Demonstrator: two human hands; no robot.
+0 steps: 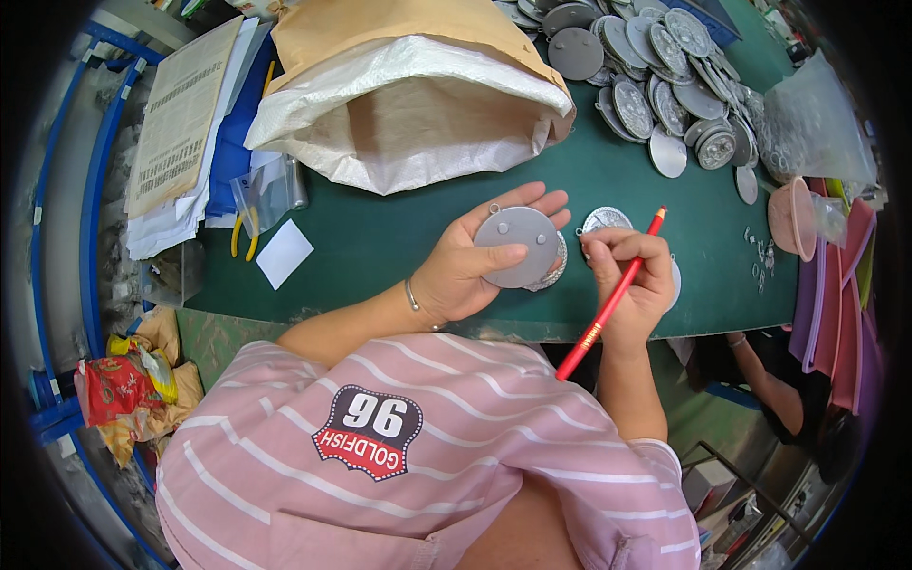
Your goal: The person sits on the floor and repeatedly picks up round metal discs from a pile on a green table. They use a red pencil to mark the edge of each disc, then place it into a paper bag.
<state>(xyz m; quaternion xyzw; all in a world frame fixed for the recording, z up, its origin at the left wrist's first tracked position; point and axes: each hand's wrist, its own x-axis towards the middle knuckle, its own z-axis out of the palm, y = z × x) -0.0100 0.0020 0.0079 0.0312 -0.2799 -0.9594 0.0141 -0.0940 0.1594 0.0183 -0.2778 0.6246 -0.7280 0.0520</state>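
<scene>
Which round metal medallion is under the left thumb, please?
The grey metal disc with two studs, in the left hand; the thumb touches neither the patterned silver medallion behind nor the heaped ones.

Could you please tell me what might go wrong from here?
The grey medal could slip, since the left hand seems to steady it mainly with the thumb over its face. The red pencil in the right hand might leave a stray mark on the patterned medal close by. The heaped medals might slide if bumped.

Bright, fairly even light; shade inside the sack [399, 66], upper centre; fisheye bends the blue rack [92, 190] at left; corners black.
</scene>
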